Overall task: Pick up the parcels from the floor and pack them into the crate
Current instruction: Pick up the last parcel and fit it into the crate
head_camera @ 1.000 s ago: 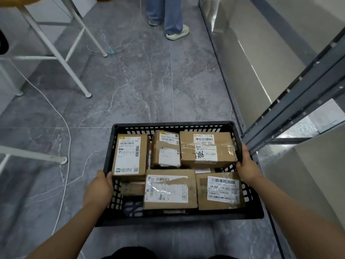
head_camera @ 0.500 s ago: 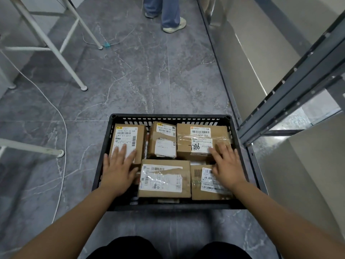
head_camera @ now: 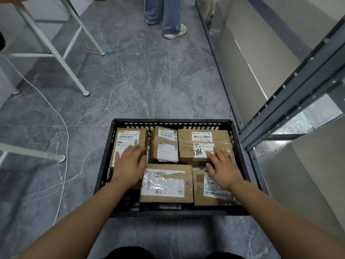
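Parcels [head_camera: 166,182] sit packed in black crate [head_camera: 171,121] on floor [head_camera: 149,86], none visible loose around it. We lay left hand [head_camera: 128,163] flat on rear-left parcel [head_camera: 128,136], right hand [head_camera: 225,169] flat over right-side boxes [head_camera: 186,152], fingers [head_camera: 137,148] straight, gripping nothing. We judge step as settling load: press evenly, keep tops below rim, steady whichever box rocks.

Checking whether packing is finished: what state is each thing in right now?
Crate: on the floor, filled with parcels.
Parcels: five showing, flat, labels up.
Left hand: open, flat on the rear-left parcel.
Right hand: open, fingers on the parcel marked 786.
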